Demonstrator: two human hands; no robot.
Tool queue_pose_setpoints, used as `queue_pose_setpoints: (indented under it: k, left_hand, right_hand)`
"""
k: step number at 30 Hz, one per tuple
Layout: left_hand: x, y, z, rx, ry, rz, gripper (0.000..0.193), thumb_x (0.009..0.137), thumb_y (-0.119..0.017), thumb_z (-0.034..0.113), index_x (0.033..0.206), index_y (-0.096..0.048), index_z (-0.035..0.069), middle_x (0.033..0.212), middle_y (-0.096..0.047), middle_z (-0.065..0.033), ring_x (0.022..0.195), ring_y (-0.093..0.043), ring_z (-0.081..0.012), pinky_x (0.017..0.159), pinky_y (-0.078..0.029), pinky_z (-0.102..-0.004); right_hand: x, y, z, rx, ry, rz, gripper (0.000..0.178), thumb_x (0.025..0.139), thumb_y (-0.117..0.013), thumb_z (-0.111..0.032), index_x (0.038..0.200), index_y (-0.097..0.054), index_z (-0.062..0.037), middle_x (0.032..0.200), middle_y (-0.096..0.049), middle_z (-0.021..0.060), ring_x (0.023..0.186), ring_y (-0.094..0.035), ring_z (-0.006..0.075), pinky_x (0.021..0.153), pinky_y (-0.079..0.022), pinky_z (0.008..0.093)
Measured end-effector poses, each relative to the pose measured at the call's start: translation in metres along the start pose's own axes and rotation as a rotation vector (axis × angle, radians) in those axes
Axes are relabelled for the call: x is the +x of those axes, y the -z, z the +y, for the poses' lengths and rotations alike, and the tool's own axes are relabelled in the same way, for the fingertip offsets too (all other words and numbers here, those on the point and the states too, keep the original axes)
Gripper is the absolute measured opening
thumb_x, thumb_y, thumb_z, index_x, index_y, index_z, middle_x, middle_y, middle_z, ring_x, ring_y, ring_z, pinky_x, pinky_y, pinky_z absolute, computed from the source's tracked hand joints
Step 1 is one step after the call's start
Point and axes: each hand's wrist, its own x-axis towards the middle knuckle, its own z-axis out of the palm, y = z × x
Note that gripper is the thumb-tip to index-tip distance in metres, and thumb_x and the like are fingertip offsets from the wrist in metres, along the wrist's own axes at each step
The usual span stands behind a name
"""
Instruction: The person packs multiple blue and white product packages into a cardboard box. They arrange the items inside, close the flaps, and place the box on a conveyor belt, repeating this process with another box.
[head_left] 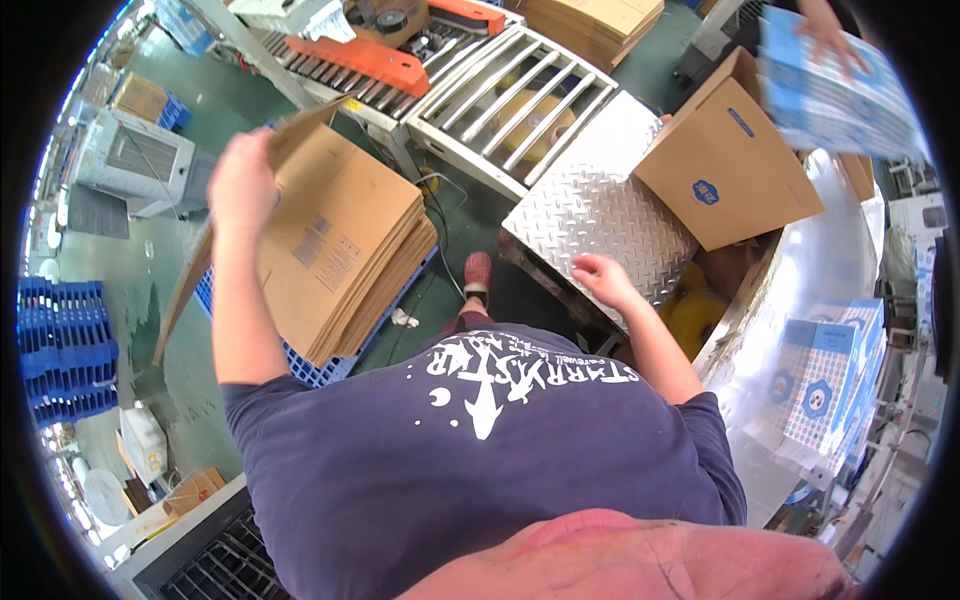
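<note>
My left hand [243, 185] is closed on the edge of a flattened cardboard box [187, 290], which stands tilted up at the left side of a stack of similar flattened boxes [335, 240]. That stack lies on a blue plastic pallet [325, 372]. My right hand [605, 280] hovers by the near edge of a diamond-plate metal platform [600, 205], fingers loosely bent and apart, holding nothing. Beyond it, a brown cardboard box [735, 165] sits tilted between the platform and a shiny metal chute [740, 410].
At the upper right, another person's hand [835, 45] rests on blue-and-white packages [830, 95]. More such packages [820, 385] lie on the chute. A roller conveyor [515, 100] with orange guides [360, 65] runs ahead. Blue pallets [65, 350] are piled at far left.
</note>
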Motion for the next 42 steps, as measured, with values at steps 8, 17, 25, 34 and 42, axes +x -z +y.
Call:
queue_pose_setpoints:
  k: [8, 17, 25, 34, 42]
  left_hand:
    - [0.035, 0.172, 0.067, -1.178, -0.577, 0.298, 0.026, 0.087, -0.055, -0.006, 0.113, -0.057, -0.005, 0.104, -0.063, -0.0126, 0.097, -0.059, -0.0220, 0.089, -0.047, -0.0347]
    - [0.118, -0.042, 0.165, -0.662, -0.653, 0.146, 0.063, 0.078, -0.072, 0.025, 0.133, -0.046, 0.009, 0.127, -0.051, -0.0132, 0.117, -0.050, -0.0301, 0.099, -0.037, -0.0480]
    - [0.250, -0.062, 0.257, -0.402, -0.629, -0.106, 0.059, 0.089, -0.043, 0.059, 0.120, -0.059, 0.012, 0.114, -0.058, -0.0118, 0.119, -0.045, -0.0235, 0.099, -0.028, -0.0467]
    - [0.342, -0.075, 0.242, -0.341, -0.758, -0.692, 0.062, 0.091, -0.040, 0.058, 0.108, -0.067, 0.004, 0.111, -0.064, -0.0177, 0.105, -0.059, -0.0329, 0.092, -0.045, -0.0413]
    - [0.280, -0.007, 0.286, -0.124, -0.972, -0.842, 0.054, 0.089, -0.050, 0.052, 0.102, -0.064, 0.001, 0.090, -0.066, -0.0198, 0.087, -0.064, -0.0351, 0.078, -0.049, -0.0428]
  right_hand:
    - [-0.115, 0.144, -0.160, -0.518, 0.416, 0.958, 0.071, 0.062, -0.083, -0.016, 0.126, -0.052, -0.0085, 0.121, -0.055, 0.0130, 0.114, -0.051, 0.0325, 0.099, -0.039, 0.0407]
    - [-0.099, 0.201, -0.186, -0.868, 0.152, 0.699, 0.018, 0.073, -0.071, -0.018, 0.086, -0.064, -0.0074, 0.082, -0.063, 0.0081, 0.083, -0.060, 0.0281, 0.076, -0.047, 0.0396]
    - [-0.055, 0.155, -0.165, -1.117, 0.187, 1.337, 0.047, 0.069, -0.072, -0.021, 0.113, -0.057, -0.0118, 0.121, -0.057, 0.0044, 0.118, -0.050, 0.0236, 0.103, -0.028, 0.0420]
    - [-0.051, 0.167, -0.222, -0.887, 0.525, 1.191, 0.046, 0.063, -0.079, -0.045, 0.056, -0.044, -0.0146, 0.058, -0.041, 0.0008, 0.060, -0.046, 0.0207, 0.073, -0.034, 0.0348]
    - [0.013, 0.175, -0.210, -0.517, 0.775, 0.550, 0.051, 0.081, -0.063, -0.044, 0.051, -0.044, -0.0077, 0.055, -0.046, 0.0057, 0.057, -0.048, 0.0266, 0.065, -0.037, 0.0396]
